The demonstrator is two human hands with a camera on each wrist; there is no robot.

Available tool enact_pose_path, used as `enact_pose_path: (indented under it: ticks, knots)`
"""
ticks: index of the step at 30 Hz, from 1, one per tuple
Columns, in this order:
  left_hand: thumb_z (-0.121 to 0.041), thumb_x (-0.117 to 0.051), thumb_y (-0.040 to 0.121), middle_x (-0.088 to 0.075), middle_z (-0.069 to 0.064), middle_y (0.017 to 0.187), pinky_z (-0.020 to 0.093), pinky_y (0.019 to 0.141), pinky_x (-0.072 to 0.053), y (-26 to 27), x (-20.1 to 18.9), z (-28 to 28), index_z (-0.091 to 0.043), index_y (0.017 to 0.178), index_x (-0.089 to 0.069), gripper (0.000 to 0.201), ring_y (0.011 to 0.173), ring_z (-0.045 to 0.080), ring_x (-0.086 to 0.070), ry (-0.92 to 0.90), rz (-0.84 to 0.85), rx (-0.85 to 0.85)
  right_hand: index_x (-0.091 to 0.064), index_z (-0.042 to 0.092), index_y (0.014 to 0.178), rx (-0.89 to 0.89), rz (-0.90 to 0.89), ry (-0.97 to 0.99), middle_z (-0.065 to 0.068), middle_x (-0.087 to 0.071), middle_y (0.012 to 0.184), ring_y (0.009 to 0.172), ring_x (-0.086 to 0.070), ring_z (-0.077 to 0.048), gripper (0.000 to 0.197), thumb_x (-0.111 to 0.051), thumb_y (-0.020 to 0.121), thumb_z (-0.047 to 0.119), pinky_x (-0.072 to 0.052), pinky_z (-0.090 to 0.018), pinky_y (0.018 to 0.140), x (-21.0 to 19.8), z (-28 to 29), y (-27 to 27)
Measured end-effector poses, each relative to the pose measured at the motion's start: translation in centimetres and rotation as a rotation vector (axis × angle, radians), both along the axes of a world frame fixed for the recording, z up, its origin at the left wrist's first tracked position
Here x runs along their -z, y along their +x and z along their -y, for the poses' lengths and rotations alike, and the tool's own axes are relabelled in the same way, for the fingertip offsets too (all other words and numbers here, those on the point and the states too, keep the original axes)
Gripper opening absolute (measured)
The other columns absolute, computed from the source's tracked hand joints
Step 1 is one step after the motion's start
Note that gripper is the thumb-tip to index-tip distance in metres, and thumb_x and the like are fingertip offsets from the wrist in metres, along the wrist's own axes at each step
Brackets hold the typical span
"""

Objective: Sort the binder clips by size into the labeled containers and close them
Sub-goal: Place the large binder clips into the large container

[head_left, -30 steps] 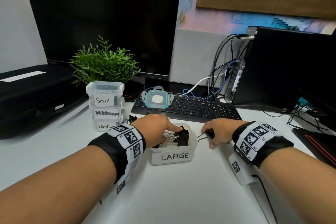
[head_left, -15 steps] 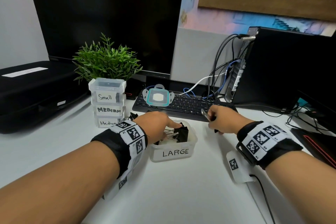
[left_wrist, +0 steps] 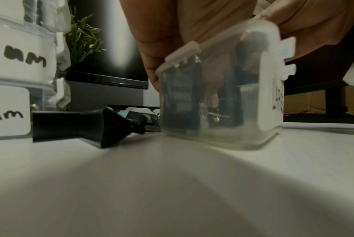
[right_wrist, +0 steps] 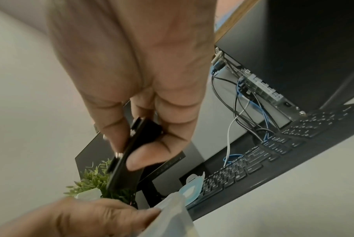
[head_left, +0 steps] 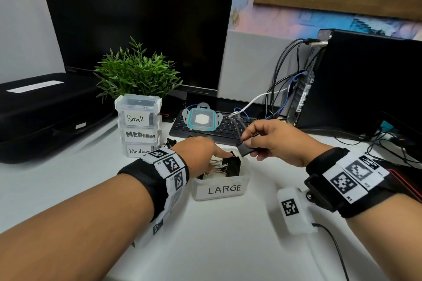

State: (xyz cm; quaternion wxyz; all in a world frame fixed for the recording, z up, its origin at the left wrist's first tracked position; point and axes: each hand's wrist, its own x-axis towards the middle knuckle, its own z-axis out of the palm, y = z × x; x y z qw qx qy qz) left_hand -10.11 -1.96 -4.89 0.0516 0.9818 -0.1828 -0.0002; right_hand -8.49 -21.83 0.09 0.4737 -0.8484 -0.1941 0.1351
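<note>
The open container labelled LARGE point(head_left: 225, 189) stands on the white desk with several black binder clips point(head_left: 231, 165) inside. My left hand point(head_left: 212, 157) holds its left rim, one digit outside the wall and a finger point(left_wrist: 212, 94) inside among the clips. My right hand point(head_left: 246, 143) hovers just above the container's far right corner and pinches a large black binder clip point(head_left: 245, 150) by its body, its wire handles pointing up. The right wrist view shows thumb and fingers squeezing that clip point(right_wrist: 129, 154).
The container's lid point(head_left: 201, 120) lies on the keyboard point(head_left: 228, 131) behind. A closed stack labelled Small, MEDIUM, Medium point(head_left: 138, 130) stands left, by a plant point(head_left: 137, 75). A small black object point(left_wrist: 91, 128) lies between stack and container. Computer tower and cables point(head_left: 296, 89) are at the right.
My right hand lifted the binder clip off the desk beside the container, raised it toward the keyboard, then brought it left over the container. The left hand stayed put.
</note>
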Motion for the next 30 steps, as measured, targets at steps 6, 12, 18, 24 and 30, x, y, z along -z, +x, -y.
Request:
enact_pose_path:
  ticks: [6, 12, 18, 24, 30]
  knots:
    - [-0.02, -0.064, 0.087, -0.055, -0.004, 0.129, 0.029, 0.092, -0.043, -0.1, -0.1, -0.2, -0.049, 0.134, -0.043, 0.059, 0.117, 0.018, -0.051, -0.04, 0.014, 0.006, -0.062, 0.015, 0.086, -0.057, 0.132, -0.188, -0.004, -0.066, 0.079, 0.067, -0.056, -0.012, 0.025, -0.07, 0.076, -0.006, -0.046, -0.02, 0.061, -1.0, 0.5, -0.2]
    - [-0.02, -0.065, 0.087, -0.056, -0.006, 0.13, 0.029, 0.092, -0.044, -0.1, -0.2, -0.3, -0.048, 0.133, -0.044, 0.058, 0.116, 0.017, -0.052, -0.059, -0.012, 0.008, -0.068, 0.018, 0.091, -0.015, 0.134, -0.136, 0.002, -0.066, 0.072, 0.064, -0.057, -0.009, 0.028, -0.063, 0.081, -0.008, -0.051, -0.021, 0.065, -1.3, 1.5, -0.1]
    - [-0.02, -0.065, 0.087, -0.06, -0.004, 0.124, 0.023, 0.081, -0.04, -0.4, -0.5, -0.2, -0.044, 0.134, -0.045, 0.057, 0.109, 0.017, -0.055, -0.071, -0.012, -0.005, -0.054, 0.019, 0.128, -0.001, 0.067, 0.024, -0.021, -0.059, 0.098, 0.078, -0.065, -0.024, 0.048, -0.06, 0.087, -0.003, -0.059, -0.034, 0.065, -0.4, 1.5, 0.0]
    - [-0.021, -0.071, 0.081, -0.062, -0.002, 0.115, 0.031, 0.085, -0.048, -0.9, -0.7, 0.1, -0.028, 0.123, -0.045, 0.051, 0.106, 0.018, -0.057, -0.135, -0.015, -0.039, -0.062, 0.019, 0.084, -0.063, 0.231, -0.105, -0.005, -0.063, 0.072, 0.061, -0.056, -0.015, 0.029, -0.073, 0.075, -0.006, -0.05, -0.027, 0.057, 0.4, 0.1, -0.9]
    - [-0.025, -0.071, 0.079, -0.05, -0.009, 0.079, 0.024, 0.062, -0.035, -1.3, -1.1, 0.4, -0.024, 0.086, -0.049, 0.023, 0.079, 0.013, -0.049, -0.121, 0.037, -0.049, -0.071, 0.033, 0.086, -0.159, 0.393, -0.426, 0.015, -0.063, 0.071, 0.06, -0.053, 0.006, 0.029, -0.067, 0.078, 0.005, -0.04, -0.006, 0.057, 1.3, -1.6, -2.2]
